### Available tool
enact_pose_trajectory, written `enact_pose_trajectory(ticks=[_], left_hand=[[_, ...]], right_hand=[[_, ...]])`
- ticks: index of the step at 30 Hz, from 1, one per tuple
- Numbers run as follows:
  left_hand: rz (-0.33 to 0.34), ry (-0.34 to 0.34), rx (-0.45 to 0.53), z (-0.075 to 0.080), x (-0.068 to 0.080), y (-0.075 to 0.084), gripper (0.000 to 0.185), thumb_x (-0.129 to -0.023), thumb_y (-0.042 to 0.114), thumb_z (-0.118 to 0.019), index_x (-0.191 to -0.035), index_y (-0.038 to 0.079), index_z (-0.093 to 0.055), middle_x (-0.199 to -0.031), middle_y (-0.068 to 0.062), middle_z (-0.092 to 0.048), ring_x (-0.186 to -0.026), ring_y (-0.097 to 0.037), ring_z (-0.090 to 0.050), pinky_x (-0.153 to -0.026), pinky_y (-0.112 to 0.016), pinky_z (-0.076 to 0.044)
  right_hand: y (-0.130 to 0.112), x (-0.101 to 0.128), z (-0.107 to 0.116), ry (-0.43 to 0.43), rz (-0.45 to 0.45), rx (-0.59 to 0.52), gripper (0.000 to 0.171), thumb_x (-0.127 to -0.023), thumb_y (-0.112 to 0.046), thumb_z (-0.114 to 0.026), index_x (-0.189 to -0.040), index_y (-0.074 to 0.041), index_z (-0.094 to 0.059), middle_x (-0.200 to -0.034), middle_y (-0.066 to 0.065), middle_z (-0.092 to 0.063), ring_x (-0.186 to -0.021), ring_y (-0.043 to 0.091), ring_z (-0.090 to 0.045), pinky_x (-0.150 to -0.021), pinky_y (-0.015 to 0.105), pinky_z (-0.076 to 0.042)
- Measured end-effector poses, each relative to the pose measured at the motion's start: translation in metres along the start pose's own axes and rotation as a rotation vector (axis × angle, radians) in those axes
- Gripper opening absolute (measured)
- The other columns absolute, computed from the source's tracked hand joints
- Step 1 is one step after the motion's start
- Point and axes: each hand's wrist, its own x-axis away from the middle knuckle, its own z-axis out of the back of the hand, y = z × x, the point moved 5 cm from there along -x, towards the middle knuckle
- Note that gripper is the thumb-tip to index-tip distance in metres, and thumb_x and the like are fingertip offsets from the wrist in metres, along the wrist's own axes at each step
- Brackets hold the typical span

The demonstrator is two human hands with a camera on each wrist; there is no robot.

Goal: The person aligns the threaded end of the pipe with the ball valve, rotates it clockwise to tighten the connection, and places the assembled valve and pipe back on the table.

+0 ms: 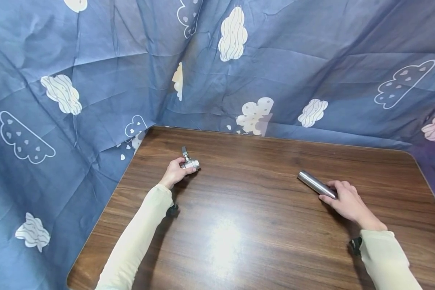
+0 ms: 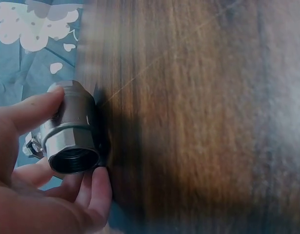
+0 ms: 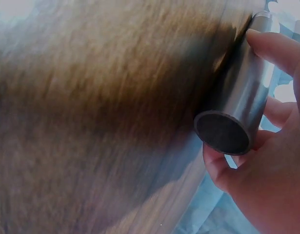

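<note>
At the left of the head view, my left hand (image 1: 175, 172) grips a silver ball valve (image 1: 191, 164) by its body, close over the table. The valve's lever handle (image 1: 184, 152) points up and away. In the left wrist view the valve's hexagonal threaded end (image 2: 73, 151) faces the camera, with the thumb on one side and fingertips beneath. On the right, my right hand (image 1: 349, 200) holds a short metal pipe (image 1: 316, 184) near its closer end, thumb and fingers on opposite sides. The pipe's open, hollow end (image 3: 223, 132) shows in the right wrist view.
Both hands are over a brown wood-grain table (image 1: 253, 201) with rounded corners. A blue curtain (image 1: 203, 80) with cloud prints hangs along the table's back and left edges. Dark wrist cameras (image 1: 172, 210) sit under the pale sleeves (image 1: 139, 233).
</note>
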Motion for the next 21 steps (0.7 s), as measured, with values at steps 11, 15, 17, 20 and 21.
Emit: enact_pose_trajectory(ticks=[11, 15, 17, 20, 21], left_hand=[[-0.013, 0.001, 0.013, -0.0025, 0.0007, 0.0018, 0.044, -0.08, 0.013, -0.077, -0.116, -0.003, -0.057, -0.105, -0.016, -0.063, -0.092, -0.023, -0.056, -0.076, -0.022, -0.045], [-0.004, -0.012, 0.028, -0.0039, 0.0015, 0.0004, 0.046, -0.079, 0.011, -0.077, -0.118, -0.001, -0.055, -0.105, -0.015, -0.06, -0.091, -0.023, -0.054, -0.074, -0.022, -0.044], [0.0, -0.018, 0.04, -0.0045, 0.0024, 0.0004, 0.047, -0.079, 0.009, -0.078, -0.118, 0.0, -0.055, -0.105, -0.014, -0.058, -0.09, -0.023, -0.053, -0.073, -0.021, -0.043], [-0.008, -0.023, 0.048, -0.0053, 0.0024, 0.0002, 0.046, -0.078, 0.009, -0.078, -0.118, 0.0, -0.055, -0.103, -0.013, -0.058, -0.089, -0.021, -0.052, -0.071, -0.021, -0.044], [-0.006, -0.025, 0.056, -0.0054, 0.0022, 0.0, 0.046, -0.078, 0.008, -0.078, -0.118, 0.001, -0.056, -0.103, -0.012, -0.059, -0.089, -0.021, -0.052, -0.072, -0.02, -0.043]], right_hand=[[-0.0026, -0.0027, -0.0004, -0.001, 0.049, 0.007, 0.047, -0.087, -0.024, -0.07, -0.115, 0.01, -0.056, -0.102, 0.029, -0.057, -0.092, 0.039, -0.052, -0.07, 0.042, -0.042], [-0.0038, -0.0015, 0.0003, -0.004, 0.055, 0.006, 0.046, -0.086, -0.022, -0.071, -0.115, 0.011, -0.057, -0.102, 0.029, -0.057, -0.092, 0.04, -0.053, -0.07, 0.044, -0.043], [-0.0036, -0.0009, 0.0, -0.015, 0.048, 0.002, 0.048, -0.086, -0.023, -0.071, -0.116, 0.011, -0.057, -0.104, 0.03, -0.057, -0.092, 0.041, -0.052, -0.07, 0.045, -0.043], [-0.0023, -0.0007, -0.0007, -0.03, 0.034, -0.004, 0.049, -0.086, -0.023, -0.072, -0.117, 0.012, -0.056, -0.106, 0.031, -0.055, -0.094, 0.042, -0.052, -0.071, 0.045, -0.043], [-0.002, -0.0006, -0.0009, -0.03, 0.035, 0.0, 0.05, -0.085, -0.023, -0.072, -0.117, 0.012, -0.056, -0.105, 0.031, -0.056, -0.094, 0.041, -0.052, -0.071, 0.044, -0.043]])
